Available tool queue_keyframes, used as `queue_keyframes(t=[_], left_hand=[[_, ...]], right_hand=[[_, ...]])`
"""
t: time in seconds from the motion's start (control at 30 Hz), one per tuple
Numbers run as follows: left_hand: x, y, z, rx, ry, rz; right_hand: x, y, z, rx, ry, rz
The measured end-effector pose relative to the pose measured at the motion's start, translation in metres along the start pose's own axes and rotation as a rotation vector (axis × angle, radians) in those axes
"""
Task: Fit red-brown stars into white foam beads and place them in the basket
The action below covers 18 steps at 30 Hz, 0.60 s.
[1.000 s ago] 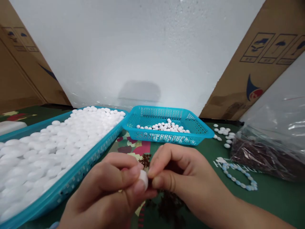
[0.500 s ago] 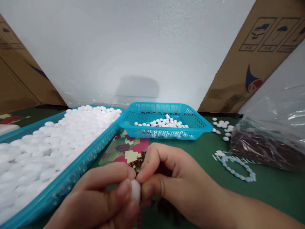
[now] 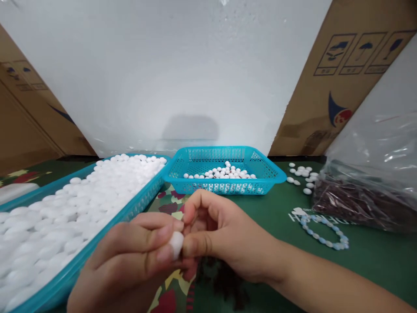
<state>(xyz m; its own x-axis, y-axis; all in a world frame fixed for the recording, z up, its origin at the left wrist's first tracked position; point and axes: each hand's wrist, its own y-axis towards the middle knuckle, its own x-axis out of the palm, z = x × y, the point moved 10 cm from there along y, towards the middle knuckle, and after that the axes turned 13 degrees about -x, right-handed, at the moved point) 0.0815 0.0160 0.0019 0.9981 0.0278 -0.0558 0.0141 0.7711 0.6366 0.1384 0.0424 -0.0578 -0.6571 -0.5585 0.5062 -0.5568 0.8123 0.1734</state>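
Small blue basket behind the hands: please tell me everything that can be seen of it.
The small blue basket is shallow, with sloping walls, a smooth rim and small holes; it looks like plastic. It stands upright on the green mat, before the white panel. White pieces, some with dark marks, lie in it. Its left end is next to the larger blue basket; whether they touch is unclear. The right hand hides a bit of its lower edge.

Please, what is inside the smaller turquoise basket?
The smaller turquoise basket holds many rounded white pieces; its near wall and the upper pieces hide what lies lowest.
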Motion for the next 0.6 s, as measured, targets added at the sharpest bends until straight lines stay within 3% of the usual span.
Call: queue_keyframes(t=[0.1, 0.43, 0.5, 0.6], left_hand=[[0.008, -0.008, 0.023, 0.257, 0.131, -0.026], [0.004, -0.005, 0.026, 0.213, 0.059, -0.027], [0.004, -0.002, 0.023, 0.15, 0.048, -0.014], [0.002, 0.001, 0.017, 0.063, -0.043, 0.008]], right_hand=[[0.006, -0.001, -0.003, -0.036, 0.084, -0.011], [0.012, -0.004, -0.005, -0.091, 0.031, -0.085], [0.007, -0.004, -0.017, -0.208, -0.133, -0.062], [0.007, -0.016, -0.057, -0.603, -0.537, -0.012]])
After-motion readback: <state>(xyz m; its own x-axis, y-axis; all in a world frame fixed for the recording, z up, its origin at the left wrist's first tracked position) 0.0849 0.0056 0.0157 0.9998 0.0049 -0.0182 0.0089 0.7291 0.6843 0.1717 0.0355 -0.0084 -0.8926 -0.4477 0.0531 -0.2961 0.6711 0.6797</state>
